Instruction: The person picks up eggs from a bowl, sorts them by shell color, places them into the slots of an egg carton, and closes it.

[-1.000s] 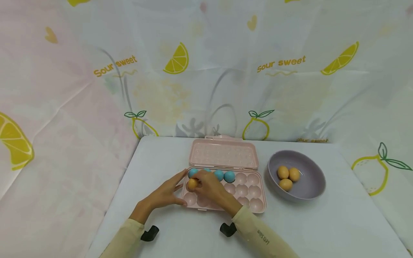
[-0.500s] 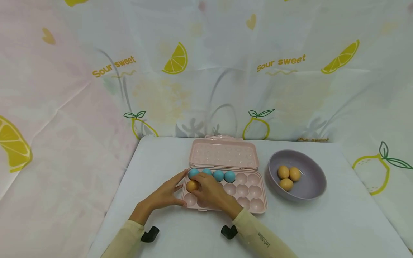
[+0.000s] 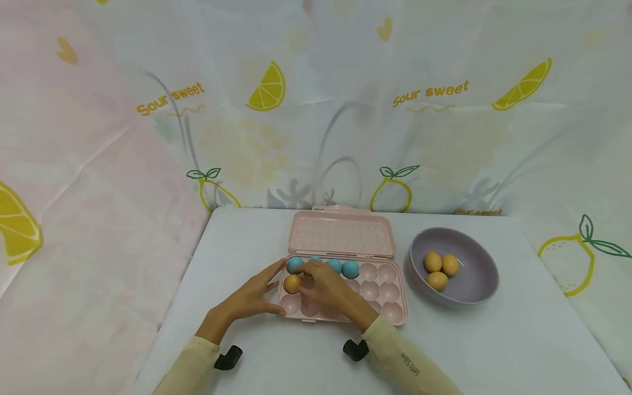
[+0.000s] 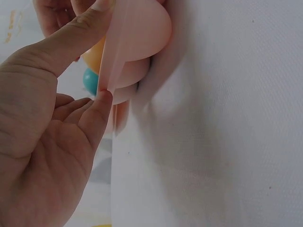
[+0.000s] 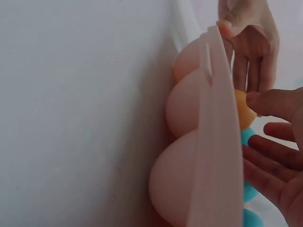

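Observation:
A pink egg carton (image 3: 369, 291) lies with its lid (image 3: 340, 234) folded back behind it. Blue eggs (image 3: 350, 269) sit along the back row from the left end. A yellow-orange egg (image 3: 292, 284) rests in the leftmost cup of the row in front of them. My right hand (image 3: 328, 285) is over the carton beside this egg, fingers spread apart, thumb tip (image 5: 253, 99) right at the egg's side. My left hand (image 3: 252, 299) spans the carton's left end, with straight thumb and fingers touching its rim (image 4: 108, 61).
A grey-purple bowl (image 3: 476, 277) stands right of the carton with three yellow-orange eggs (image 3: 436, 281) in it. The white table (image 3: 276, 362) ends at a lemon-print cloth (image 3: 316, 137) behind. Black wrist-worn pieces (image 3: 228, 358) show by the sleeves.
The yellow-orange egg has gone down into its cup. The right hand's fingers have loosened from it and shifted slightly right. The left hand has stayed at the carton's end.

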`<act>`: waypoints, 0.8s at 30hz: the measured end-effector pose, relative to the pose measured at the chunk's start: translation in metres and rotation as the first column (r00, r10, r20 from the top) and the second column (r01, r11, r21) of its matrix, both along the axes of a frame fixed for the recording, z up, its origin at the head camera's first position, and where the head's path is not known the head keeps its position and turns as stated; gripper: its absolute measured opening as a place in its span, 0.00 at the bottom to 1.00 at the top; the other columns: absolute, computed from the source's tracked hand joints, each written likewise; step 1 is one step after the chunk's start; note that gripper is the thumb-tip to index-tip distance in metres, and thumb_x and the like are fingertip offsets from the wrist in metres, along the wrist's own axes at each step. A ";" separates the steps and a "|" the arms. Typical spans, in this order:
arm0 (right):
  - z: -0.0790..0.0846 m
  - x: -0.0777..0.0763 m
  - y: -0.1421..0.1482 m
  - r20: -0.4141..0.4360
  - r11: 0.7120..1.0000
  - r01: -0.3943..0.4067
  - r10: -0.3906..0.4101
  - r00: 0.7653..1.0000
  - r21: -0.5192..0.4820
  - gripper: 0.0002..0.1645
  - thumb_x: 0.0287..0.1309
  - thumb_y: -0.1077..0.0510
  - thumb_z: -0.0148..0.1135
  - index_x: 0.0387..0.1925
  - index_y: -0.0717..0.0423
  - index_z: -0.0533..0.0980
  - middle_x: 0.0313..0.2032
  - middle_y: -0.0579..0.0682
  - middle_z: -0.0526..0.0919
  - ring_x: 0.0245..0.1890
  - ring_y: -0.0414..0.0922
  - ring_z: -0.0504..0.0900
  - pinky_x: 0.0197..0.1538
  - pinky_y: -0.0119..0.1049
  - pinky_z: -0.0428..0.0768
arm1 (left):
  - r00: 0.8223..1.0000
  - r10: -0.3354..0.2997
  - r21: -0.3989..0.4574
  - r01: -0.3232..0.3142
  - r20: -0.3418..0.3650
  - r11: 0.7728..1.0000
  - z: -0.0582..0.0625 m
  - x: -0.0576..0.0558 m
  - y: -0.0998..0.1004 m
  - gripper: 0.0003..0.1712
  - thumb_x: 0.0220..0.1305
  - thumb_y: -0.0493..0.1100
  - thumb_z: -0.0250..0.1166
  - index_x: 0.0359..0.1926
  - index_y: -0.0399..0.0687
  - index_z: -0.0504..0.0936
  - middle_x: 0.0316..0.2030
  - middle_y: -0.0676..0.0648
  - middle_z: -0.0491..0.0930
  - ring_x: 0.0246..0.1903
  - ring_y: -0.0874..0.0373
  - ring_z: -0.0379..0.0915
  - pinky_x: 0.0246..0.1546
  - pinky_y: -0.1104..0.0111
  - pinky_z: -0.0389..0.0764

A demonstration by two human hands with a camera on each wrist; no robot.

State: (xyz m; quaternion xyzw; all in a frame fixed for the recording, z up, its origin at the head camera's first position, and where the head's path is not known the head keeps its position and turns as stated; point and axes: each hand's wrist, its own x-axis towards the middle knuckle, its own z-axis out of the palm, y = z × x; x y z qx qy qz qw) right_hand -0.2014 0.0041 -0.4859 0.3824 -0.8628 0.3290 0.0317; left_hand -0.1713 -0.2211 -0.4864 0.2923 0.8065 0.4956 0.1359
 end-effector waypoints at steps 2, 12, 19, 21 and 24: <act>0.004 -0.001 0.001 -0.013 1.000 -0.007 0.007 1.000 -0.003 0.22 0.48 0.54 0.62 0.47 0.55 0.74 0.41 0.47 0.77 0.41 0.42 0.75 0.44 0.27 0.75 | 1.000 0.009 -0.028 -0.009 -0.008 1.000 -0.005 -0.002 -0.001 0.64 0.35 0.45 0.73 0.67 0.47 0.39 0.66 0.44 0.42 0.64 0.52 0.40 0.55 0.64 0.65; 0.027 -0.009 0.023 -0.103 1.000 0.018 -0.017 0.995 0.005 0.21 0.46 0.55 0.63 0.45 0.55 0.74 0.39 0.47 0.77 0.35 0.41 0.77 0.37 0.25 0.76 | 0.999 0.042 -0.094 -0.044 -0.027 0.995 -0.015 -0.005 -0.001 0.66 0.31 0.49 0.74 0.67 0.50 0.40 0.66 0.50 0.44 0.64 0.57 0.41 0.53 0.68 0.66; 0.043 -0.019 0.056 -0.228 0.995 0.094 -0.083 0.970 0.039 0.20 0.44 0.56 0.65 0.43 0.56 0.75 0.37 0.46 0.78 0.37 0.39 0.76 0.39 0.30 0.77 | 0.998 0.039 -0.106 -0.044 -0.044 0.993 -0.007 -0.003 0.000 0.66 0.32 0.48 0.74 0.67 0.48 0.40 0.66 0.46 0.44 0.63 0.53 0.42 0.54 0.63 0.66; 0.047 -0.021 0.068 -0.244 0.993 0.109 -0.097 0.965 0.037 0.21 0.43 0.57 0.65 0.43 0.56 0.75 0.37 0.47 0.78 0.37 0.41 0.76 0.39 0.31 0.77 | 0.999 0.035 -0.086 -0.039 -0.039 0.996 0.000 0.001 0.001 0.65 0.33 0.45 0.74 0.67 0.46 0.40 0.66 0.43 0.44 0.63 0.51 0.42 0.53 0.61 0.66; 0.053 -0.025 0.087 -0.269 0.989 0.138 -0.121 0.956 0.046 0.21 0.42 0.58 0.65 0.43 0.57 0.75 0.37 0.48 0.78 0.36 0.42 0.76 0.39 0.32 0.78 | 0.999 0.034 -0.057 -0.034 -0.015 0.998 0.013 0.005 0.004 0.64 0.34 0.41 0.74 0.67 0.45 0.41 0.65 0.41 0.44 0.63 0.48 0.42 0.53 0.58 0.65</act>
